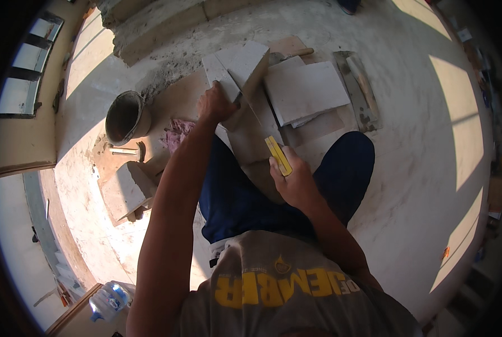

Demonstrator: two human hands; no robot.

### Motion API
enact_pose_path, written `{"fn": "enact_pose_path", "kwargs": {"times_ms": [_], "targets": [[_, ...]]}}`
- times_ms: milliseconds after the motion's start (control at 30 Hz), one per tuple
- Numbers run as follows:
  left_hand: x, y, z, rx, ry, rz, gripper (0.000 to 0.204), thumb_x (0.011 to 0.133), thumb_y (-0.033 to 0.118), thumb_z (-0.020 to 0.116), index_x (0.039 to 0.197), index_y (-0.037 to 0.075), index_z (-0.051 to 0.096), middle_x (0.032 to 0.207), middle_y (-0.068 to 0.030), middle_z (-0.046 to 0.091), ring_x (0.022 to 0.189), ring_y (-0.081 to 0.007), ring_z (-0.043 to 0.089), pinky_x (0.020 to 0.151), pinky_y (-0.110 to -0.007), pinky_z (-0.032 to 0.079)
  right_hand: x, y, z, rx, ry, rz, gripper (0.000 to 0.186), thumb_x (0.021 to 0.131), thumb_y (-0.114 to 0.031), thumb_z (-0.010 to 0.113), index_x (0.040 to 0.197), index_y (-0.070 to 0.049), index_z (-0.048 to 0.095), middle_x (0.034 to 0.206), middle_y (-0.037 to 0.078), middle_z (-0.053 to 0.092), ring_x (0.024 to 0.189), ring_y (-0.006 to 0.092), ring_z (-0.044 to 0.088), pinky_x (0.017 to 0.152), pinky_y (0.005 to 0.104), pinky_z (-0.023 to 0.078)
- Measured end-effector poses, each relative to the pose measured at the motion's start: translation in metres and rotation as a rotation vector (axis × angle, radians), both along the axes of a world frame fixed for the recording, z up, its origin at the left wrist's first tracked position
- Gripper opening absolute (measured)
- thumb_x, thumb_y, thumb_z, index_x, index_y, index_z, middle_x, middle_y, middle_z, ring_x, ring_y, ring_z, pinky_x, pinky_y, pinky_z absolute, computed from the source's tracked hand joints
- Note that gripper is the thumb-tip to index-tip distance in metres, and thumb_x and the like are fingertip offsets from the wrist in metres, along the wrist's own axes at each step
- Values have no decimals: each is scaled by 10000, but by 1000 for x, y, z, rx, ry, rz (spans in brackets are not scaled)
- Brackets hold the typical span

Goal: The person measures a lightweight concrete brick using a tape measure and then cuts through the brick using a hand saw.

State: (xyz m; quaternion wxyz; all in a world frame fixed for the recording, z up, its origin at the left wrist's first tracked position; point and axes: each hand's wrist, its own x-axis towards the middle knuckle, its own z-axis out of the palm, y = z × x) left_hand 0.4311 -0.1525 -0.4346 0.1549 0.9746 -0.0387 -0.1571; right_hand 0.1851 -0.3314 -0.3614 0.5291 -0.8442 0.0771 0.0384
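Note:
My left hand [216, 104] grips the near edge of a pale grey lightweight block [224, 70], fingers over its top. My right hand [296, 177] is closed around the yellow handle of a handsaw [278, 155], between my knees. Its thin blade is seen nearly edge-on and runs forward to the block, where a dark line crosses the top face. How deep the blade sits in the block is hidden. To the right of that block lie further pale flat blocks [306, 92], stacked on a brown board.
At the left stand a dark bucket [125, 118], a pink cloth [177, 133], a hammer-like tool with a pale handle [124, 151] and a cut block [128, 188]. A trowel-like float [361, 84] lies right of the stack. Concrete steps [167, 22] rise ahead.

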Motion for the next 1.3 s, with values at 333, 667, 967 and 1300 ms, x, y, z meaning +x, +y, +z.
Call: {"fn": "enact_pose_path", "kwargs": {"times_ms": [333, 667, 967, 1300], "targets": [[-1, -19, -4, 29, 9, -11, 966, 765, 506, 859, 1474, -29, 480, 1274, -278, 725, 1222, -443, 702, 1056, -505, 563, 105, 9, -23, -201, -122, -5, 338, 1049, -273, 671, 1023, 45, 561, 894, 335, 687, 894, 553, 689, 753, 583, 546], [-4, -1, 8, 57, 18, -14, 893, 763, 492, 868, 1402, -23, 516, 1275, -293, 721, 1211, -443, 709, 1029, -518, 571, -66, -18, 43, 98, 134, -55, 247, 1060, -178, 677, 1114, 38, 571, 845, 270, 681, 897, 507, 721, 762, 480, 571], [-6, -14, -6, 31, 2, -42, 950, 753, 498, 872, 1439, -39, 493, 1245, -290, 732, 1187, -456, 715, 1024, -515, 570, 89, 1, -34, -126, -54, 2, 340, 1052, -266, 671, 1015, 59, 579, 843, 308, 684, 851, 532, 687, 754, 541, 550], [-8, -6, -3, 13, -3, 1, 925, 752, 483, 877, 1422, -32, 501, 1220, -275, 740, 1174, -454, 720, 1019, -519, 573, 51, -2, -24, -125, -66, -5, 303, 1049, -242, 672, 1031, 39, 560, 845, 295, 684, 838, 532, 692, 720, 550, 551]]}}
